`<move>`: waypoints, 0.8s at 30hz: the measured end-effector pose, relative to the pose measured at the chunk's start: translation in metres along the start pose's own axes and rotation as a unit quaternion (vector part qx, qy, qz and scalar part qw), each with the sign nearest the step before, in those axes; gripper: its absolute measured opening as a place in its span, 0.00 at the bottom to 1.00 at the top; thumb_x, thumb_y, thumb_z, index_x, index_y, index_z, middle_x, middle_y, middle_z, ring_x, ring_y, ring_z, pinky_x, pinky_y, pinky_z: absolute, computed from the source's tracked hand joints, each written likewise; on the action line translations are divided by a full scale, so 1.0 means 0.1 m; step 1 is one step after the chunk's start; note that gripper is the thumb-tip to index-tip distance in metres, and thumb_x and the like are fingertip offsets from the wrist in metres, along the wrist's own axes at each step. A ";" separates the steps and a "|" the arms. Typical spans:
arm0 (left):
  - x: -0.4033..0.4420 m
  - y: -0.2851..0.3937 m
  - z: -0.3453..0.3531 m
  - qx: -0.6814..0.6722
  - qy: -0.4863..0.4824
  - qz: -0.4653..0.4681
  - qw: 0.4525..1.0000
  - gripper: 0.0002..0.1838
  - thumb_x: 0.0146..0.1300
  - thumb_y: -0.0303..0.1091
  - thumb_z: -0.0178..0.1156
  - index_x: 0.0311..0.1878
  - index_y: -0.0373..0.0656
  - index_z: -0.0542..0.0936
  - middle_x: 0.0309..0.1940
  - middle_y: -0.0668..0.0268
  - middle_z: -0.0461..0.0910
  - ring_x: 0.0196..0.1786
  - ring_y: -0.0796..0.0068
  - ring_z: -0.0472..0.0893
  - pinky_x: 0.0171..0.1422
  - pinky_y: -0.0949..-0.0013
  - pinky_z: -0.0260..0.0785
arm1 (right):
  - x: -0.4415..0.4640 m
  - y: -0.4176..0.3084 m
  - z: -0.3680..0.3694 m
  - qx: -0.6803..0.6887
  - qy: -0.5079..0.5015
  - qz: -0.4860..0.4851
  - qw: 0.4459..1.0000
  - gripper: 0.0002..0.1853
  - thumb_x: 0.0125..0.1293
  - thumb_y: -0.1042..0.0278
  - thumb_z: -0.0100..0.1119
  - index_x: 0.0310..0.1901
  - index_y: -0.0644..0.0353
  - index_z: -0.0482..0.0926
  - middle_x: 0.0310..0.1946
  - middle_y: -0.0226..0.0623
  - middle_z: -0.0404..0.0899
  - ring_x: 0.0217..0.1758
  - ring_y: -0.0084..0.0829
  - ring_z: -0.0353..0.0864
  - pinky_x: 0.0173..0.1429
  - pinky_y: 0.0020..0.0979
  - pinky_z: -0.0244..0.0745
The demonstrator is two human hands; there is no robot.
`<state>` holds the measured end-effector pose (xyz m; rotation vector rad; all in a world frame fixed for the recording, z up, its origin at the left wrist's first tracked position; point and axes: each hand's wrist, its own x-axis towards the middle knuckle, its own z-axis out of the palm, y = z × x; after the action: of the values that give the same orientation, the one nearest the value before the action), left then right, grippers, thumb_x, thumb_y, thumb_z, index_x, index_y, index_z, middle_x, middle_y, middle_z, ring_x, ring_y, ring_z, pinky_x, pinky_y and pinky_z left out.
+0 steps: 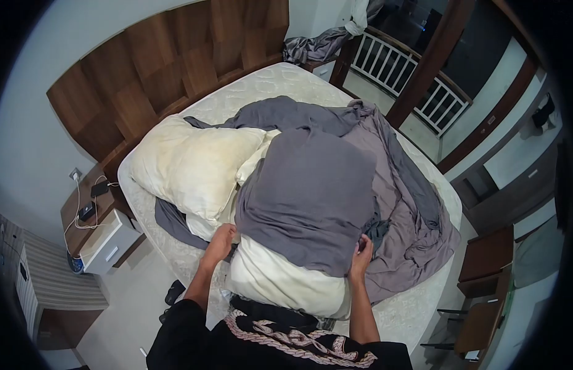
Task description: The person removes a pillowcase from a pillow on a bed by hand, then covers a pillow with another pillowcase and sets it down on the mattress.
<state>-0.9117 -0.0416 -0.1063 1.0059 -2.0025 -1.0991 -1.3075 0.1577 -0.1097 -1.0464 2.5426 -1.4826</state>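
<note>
A grey pillowcase [314, 191] covers most of a cream pillow [286, 280], whose near end sticks out bare toward me. My left hand [221, 242] is closed at the left edge of the pillowcase opening, fingertips pinching the cloth. On the opposite side, my right hand [360, 254] grips the right edge of the case with curled fingers. Left of it lie yellowed bare pillows [200, 163], partly stacked. A crumpled grey sheet [409, 253] spreads over the right side of the bed and behind the pillowcase.
All this lies on a white quilted mattress [261, 86] before a wooden headboard [175, 52]. A nightstand [107, 246] with cables stands at left, its drawer pulled out. Dark footwear [174, 292] lies on the floor. A chair [477, 333] is at lower right; a balcony railing [385, 65] shows beyond.
</note>
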 end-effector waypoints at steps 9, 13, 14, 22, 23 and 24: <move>0.65 -0.07 0.50 0.017 0.107 0.137 0.985 0.29 0.58 0.24 0.58 0.65 0.35 0.68 0.62 0.48 0.71 0.67 0.48 0.68 0.71 0.59 0.59 | -0.09 -1.76 -0.11 0.038 -0.135 -0.246 0.959 0.39 0.58 0.68 0.67 0.70 0.62 0.61 0.64 0.49 0.68 0.68 0.47 0.66 0.72 0.39 0.58; 0.37 0.17 0.44 -0.046 0.020 0.115 0.992 0.24 0.54 0.26 0.57 0.56 0.33 0.74 0.52 0.47 0.76 0.60 0.47 0.72 0.67 0.61 0.61 | -0.19 -1.69 0.12 -0.032 -0.166 -0.296 0.940 0.40 0.55 0.68 0.65 0.71 0.59 0.60 0.65 0.47 0.67 0.69 0.49 0.64 0.75 0.46 0.51; 0.22 0.33 0.34 -0.005 -0.026 0.136 0.990 0.23 0.52 0.26 0.56 0.54 0.32 0.75 0.50 0.47 0.76 0.57 0.46 0.72 0.66 0.62 0.62 | -0.22 -1.65 0.16 -0.080 -0.177 -0.305 0.932 0.37 0.54 0.70 0.64 0.68 0.59 0.64 0.63 0.45 0.68 0.68 0.49 0.65 0.75 0.47 0.50; 0.02 0.54 0.20 -0.021 -0.044 0.091 0.995 0.27 0.47 0.24 0.60 0.55 0.36 0.73 0.53 0.51 0.73 0.59 0.48 0.70 0.66 0.61 0.62 | -0.26 -1.32 0.26 -0.059 -0.177 -0.287 0.940 0.11 0.52 0.75 0.56 0.40 0.61 0.75 0.39 0.43 0.76 0.50 0.47 0.74 0.64 0.46 0.62; 0.18 0.64 0.25 -0.028 0.009 0.114 0.993 0.27 0.49 0.25 0.62 0.56 0.38 0.74 0.57 0.53 0.72 0.62 0.51 0.70 0.65 0.61 0.63 | -0.25 -1.30 0.25 -0.063 -0.191 -0.274 0.941 0.10 0.53 0.76 0.55 0.39 0.61 0.75 0.33 0.44 0.76 0.45 0.48 0.75 0.59 0.45 0.65; 0.34 0.85 0.28 -0.009 0.057 0.136 0.989 0.26 0.49 0.25 0.63 0.56 0.38 0.74 0.60 0.55 0.70 0.66 0.52 0.67 0.67 0.60 0.62 | -0.27 -1.30 0.22 -0.065 -0.186 -0.274 0.941 0.10 0.53 0.76 0.55 0.39 0.61 0.75 0.33 0.44 0.76 0.45 0.48 0.75 0.59 0.45 0.65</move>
<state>-0.9786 -0.0291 -0.0385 0.7406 -1.9635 -0.8901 -1.2096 0.1135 -0.0292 -1.9612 2.1988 -1.0425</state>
